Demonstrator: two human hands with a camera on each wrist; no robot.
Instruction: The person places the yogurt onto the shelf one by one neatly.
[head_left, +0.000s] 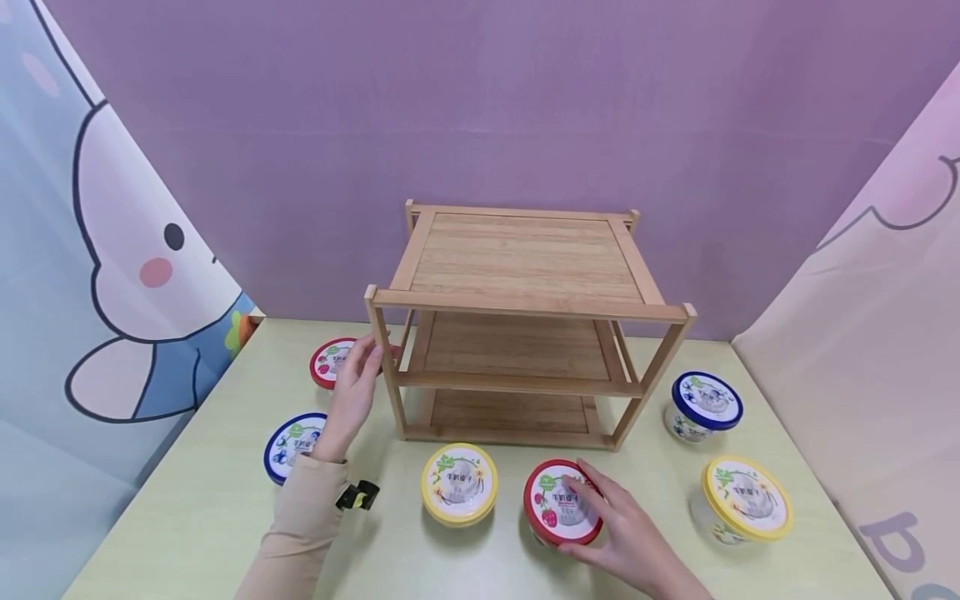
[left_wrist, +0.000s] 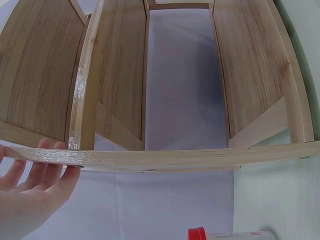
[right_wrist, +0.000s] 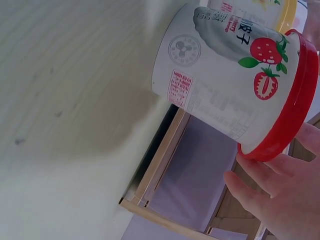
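Two grips: left hand (head_left: 358,390) on the rack (head_left: 536,258), right hand (head_left: 618,535) round a red-lidded tub (head_left: 550,507), best kept level, well inside the desk's (head_left: 817,546) right edge.

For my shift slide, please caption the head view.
Left hand gripping a wooden rack, right hand holding a red-lidded tub beside a yellow-lidded tub.

We hold our left hand (head_left: 354,402) forward, fingers (left_wrist: 64,186) bent, and grip with our right hand (head_left: 624,535), thumb (head_left: 581,552) and fingers spread.
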